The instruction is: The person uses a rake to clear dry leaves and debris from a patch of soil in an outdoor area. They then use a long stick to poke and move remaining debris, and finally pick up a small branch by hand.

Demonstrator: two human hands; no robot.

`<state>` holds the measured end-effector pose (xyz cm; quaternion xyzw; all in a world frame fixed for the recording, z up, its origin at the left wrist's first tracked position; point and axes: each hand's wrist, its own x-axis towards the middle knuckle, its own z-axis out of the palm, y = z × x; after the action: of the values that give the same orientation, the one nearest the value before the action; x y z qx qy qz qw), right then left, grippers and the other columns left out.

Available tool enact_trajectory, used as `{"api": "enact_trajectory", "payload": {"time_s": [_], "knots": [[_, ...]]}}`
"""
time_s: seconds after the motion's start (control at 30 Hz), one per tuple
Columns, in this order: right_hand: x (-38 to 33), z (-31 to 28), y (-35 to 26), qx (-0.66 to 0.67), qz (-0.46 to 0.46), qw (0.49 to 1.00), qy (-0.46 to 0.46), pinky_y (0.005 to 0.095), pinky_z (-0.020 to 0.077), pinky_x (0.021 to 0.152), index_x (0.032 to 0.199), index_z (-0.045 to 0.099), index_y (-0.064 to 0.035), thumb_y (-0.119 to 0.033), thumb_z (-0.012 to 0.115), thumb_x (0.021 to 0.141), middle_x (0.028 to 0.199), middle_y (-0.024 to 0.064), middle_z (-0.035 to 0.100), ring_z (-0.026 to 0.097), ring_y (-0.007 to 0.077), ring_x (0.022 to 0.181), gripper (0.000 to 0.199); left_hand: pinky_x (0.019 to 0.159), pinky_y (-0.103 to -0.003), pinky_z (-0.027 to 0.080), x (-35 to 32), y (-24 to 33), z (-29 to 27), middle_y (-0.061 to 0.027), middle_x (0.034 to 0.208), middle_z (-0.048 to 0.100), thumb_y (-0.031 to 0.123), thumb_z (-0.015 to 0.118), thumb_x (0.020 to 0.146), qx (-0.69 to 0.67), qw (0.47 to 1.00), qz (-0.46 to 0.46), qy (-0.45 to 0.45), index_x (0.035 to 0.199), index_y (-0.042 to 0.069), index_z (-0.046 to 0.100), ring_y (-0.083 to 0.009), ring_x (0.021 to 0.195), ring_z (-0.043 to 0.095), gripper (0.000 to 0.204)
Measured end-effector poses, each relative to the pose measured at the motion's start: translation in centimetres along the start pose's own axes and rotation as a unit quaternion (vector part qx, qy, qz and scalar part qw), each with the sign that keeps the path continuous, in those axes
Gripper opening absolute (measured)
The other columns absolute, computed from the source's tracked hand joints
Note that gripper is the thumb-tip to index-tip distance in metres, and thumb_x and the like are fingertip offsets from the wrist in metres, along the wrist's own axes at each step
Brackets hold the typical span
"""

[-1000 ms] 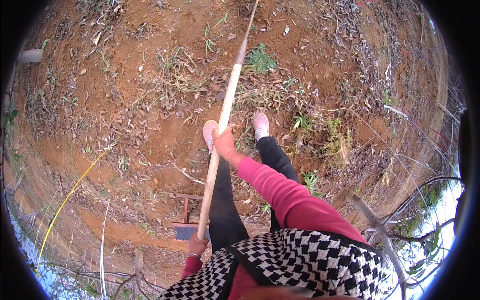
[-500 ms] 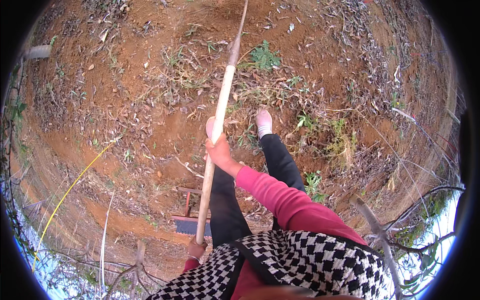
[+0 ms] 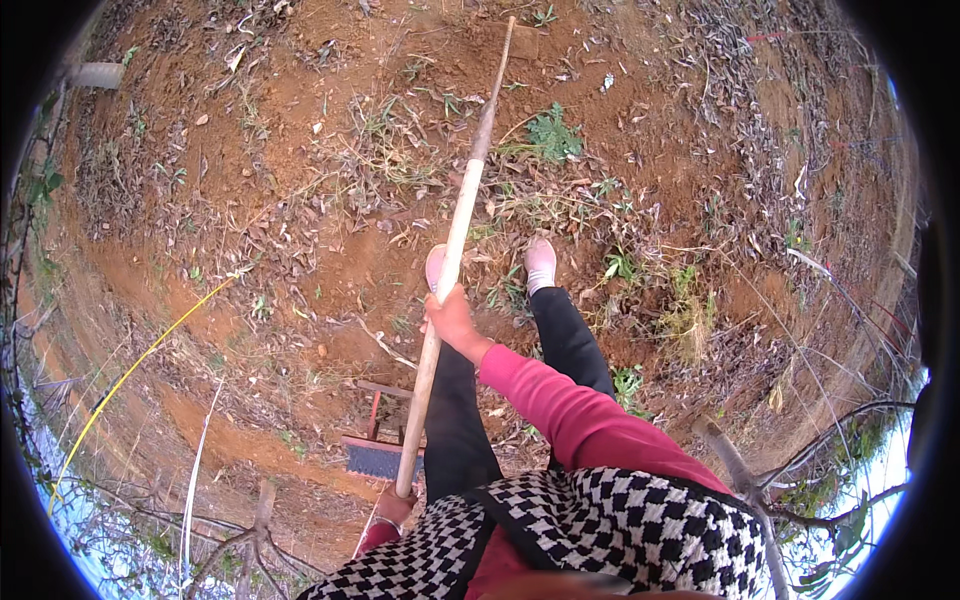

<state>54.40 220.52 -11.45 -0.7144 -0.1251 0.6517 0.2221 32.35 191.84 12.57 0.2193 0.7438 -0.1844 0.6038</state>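
- Head view: ground (image 3: 300,90) of reddish, crumbly soil, strewn with dry curled leaves and straw; broad open room to either side of the pole.
- Checked garment (image 3: 620,515): black and white, coarse knit, dark-edged; fills the lower edge.
- Trousers (image 3: 455,410): dark, smooth cloth.
- Wooden pole (image 3: 461,215): pale, round, straight; set slantwise before the body, narrowing beyond a dark collar to a thin far end. Contact of that end with the soil cannot be told.
- Red-framed object (image 3: 385,460): straight bars, blue-grey panel with a jagged lower edge; close by the pole's near end, contact unclear.
- Leafy plant (image 3: 553,135): green, lobed edges, just right of the collar.
- Hands: apart, both clamped on the pole; right hand (image 3: 452,318) along its shaft, left hand (image 3: 394,503) at its near end.
- Shoes (image 3: 541,254): pale pink, rounded toes; the left partly behind the pole.
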Motion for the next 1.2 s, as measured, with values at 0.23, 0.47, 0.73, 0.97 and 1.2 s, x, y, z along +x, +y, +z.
{"api": "enact_trajectory", "payload": {"time_s": [0.23, 0.47, 0.73, 0.97, 1.2], "knots": [[9.9, -3.9, -9.3, -0.038, -0.102, 0.992, 0.067, 0.034, 0.0501, 0.04, 0.102, 0.037, 0.0015, -0.01, 0.057, 0.093, 0.065, 0.009, 0.056, 0.06, 0.0206, 0.045, 0.025, 0.058, -0.034, 0.051, 10.7, 8.6, 2.5, -0.0078, 0.071, 0.065, 0.012, 0.071, 0.07, -0.063, 0.985, 0.14, 0.084, 0.086, 0.003, 0.064, -0.0154, 0.063, 0.062, 0.02], [3.2, -1.3, -2.9, -0.057, 0.034, 0.996, 0.051, 0.0377, 0.0525, 0.045, 0.101, 0.036, 0.0065, -0.015, 0.061, 0.091, 0.074, 0.0209, 0.061, 0.064, 0.0277, 0.05, 0.035, 0.062, -0.034, 0.051, 6.0, 1.2, 2.0, -0.0086, 0.07, 0.065, 0.016, 0.073, 0.068, -0.002, 0.997, -0.038, -0.061, 0.081, 0.004, 0.064, -0.018, 0.065, 0.063, 0.019], [-2.2, 1.0, 1.4, -0.02, 0.054, 0.998, 0.019, 0.0355, 0.0536, 0.041, 0.1, 0.032, 0.0026, -0.012, 0.061, 0.091, 0.076, 0.0168, 0.06, 0.063, 0.023, 0.051, 0.033, 0.065, -0.036, 0.052, 0.3, -3.3, 0.8, -0.0121, 0.073, 0.066, 0.018, 0.074, 0.07, 0.006, 1.0, 0.024, -0.009, 0.09, 0.004, 0.063, -0.0222, 0.066, 0.064, 0.027], [11.2, 0.0, -12.0, -0.037, -0.098, 0.993, 0.049, 0.0341, 0.0505, 0.041, 0.097, 0.039, 0.0018, -0.013, 0.064, 0.088, 0.067, 0.0131, 0.06, 0.062, 0.0208, 0.046, 0.031, 0.069, -0.043, 0.052, 12.9, 12.1, 3.2, -0.022, 0.081, 0.066, 0.021, 0.068, 0.074, -0.08, 0.983, 0.142, 0.08, 0.096, 0.003, 0.063, -0.0394, 0.078, 0.066, 0.029], [8.4, 6.3, -3.9, -0.228, -0.078, 0.971, 0.007, 0.0432, 0.0522, 0.055, 0.104, 0.036, 0.0048, -0.021, 0.064, 0.088, 0.081, 0.0268, 0.063, 0.067, 0.0363, 0.069, 0.042, 0.069, -0.048, 0.051, 9.2, 8.9, 3.1, -0.0236, 0.082, 0.066, 0.021, 0.066, 0.074, -0.02, 0.975, 0.084, 0.205, 0.102, 0.005, 0.06, -0.0438, 0.08, 0.065, 0.033]]}}
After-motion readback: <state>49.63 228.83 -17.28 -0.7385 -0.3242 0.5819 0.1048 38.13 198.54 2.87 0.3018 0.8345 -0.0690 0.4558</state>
